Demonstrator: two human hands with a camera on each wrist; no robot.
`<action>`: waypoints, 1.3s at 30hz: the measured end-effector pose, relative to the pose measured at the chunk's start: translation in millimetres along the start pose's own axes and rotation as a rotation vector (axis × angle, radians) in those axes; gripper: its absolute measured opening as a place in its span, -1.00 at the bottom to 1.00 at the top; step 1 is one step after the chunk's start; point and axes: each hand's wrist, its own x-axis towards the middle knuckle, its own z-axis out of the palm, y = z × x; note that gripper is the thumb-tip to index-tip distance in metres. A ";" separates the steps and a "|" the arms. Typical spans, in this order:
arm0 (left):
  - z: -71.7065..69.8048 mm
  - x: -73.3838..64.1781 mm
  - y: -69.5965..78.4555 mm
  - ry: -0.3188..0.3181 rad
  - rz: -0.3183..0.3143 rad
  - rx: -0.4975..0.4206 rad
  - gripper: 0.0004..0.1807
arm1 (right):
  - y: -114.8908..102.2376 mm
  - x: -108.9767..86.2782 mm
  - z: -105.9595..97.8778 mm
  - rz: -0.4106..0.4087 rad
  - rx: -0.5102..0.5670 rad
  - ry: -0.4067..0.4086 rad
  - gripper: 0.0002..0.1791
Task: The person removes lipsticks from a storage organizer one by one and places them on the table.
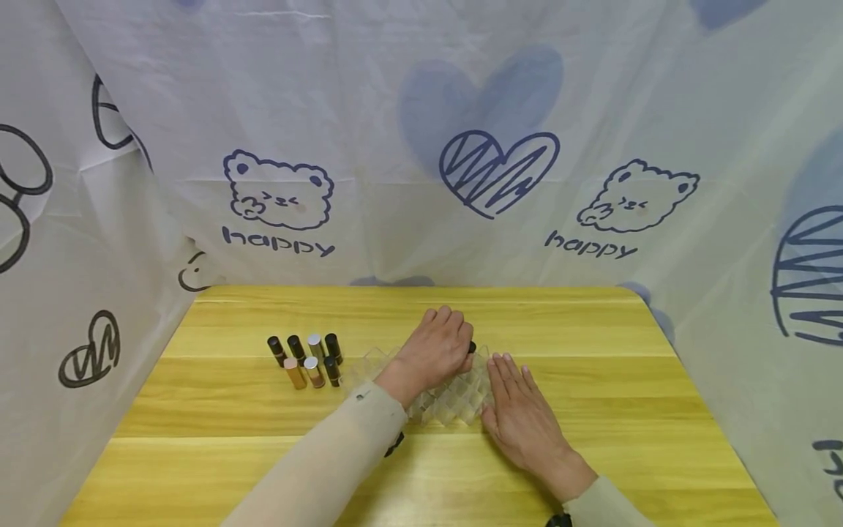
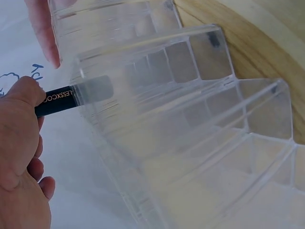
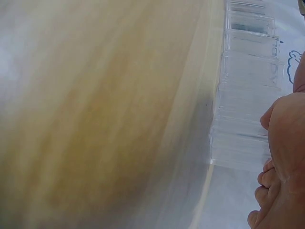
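Observation:
A clear plastic lipstick organizer (image 1: 454, 406) with many slanted compartments stands on the table between my hands. My left hand (image 1: 435, 350) reaches across it and pinches a black lipstick tube (image 2: 59, 100) with gold lettering. In the left wrist view, the tube's far end shows through the clear wall, inside a compartment at the organizer's edge. My right hand (image 1: 523, 421) has its fingers straight, laid along the organizer's right side. In the right wrist view, the thumb of the right hand (image 3: 291, 148) overlaps the clear wall.
Several lipstick tubes stand in two rows left of the organizer, among them a black one (image 1: 276, 350), a silver-capped one (image 1: 316, 345) and an orange-gold one (image 1: 294, 374). A printed cloth (image 1: 388, 219) hangs behind and beside the wooden table (image 1: 217, 417).

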 end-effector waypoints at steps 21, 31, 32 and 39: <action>-15.8 -5.1 -4.1 0.058 0.013 -0.021 -0.75 | -1.2 0.2 1.1 -0.009 0.006 0.006 -0.27; -29.9 -7.7 -6.3 0.087 0.017 -0.025 -0.75 | -1.0 -0.4 -0.4 -0.008 0.005 0.012 -0.28; -32.1 -8.5 -6.7 0.093 0.018 -0.021 -0.75 | -1.0 -0.4 -0.6 -0.008 0.006 0.012 -0.28; -46.1 -16.4 -11.8 0.123 0.024 -0.021 -0.70 | -0.9 0.4 -1.0 -0.011 0.001 0.011 -0.27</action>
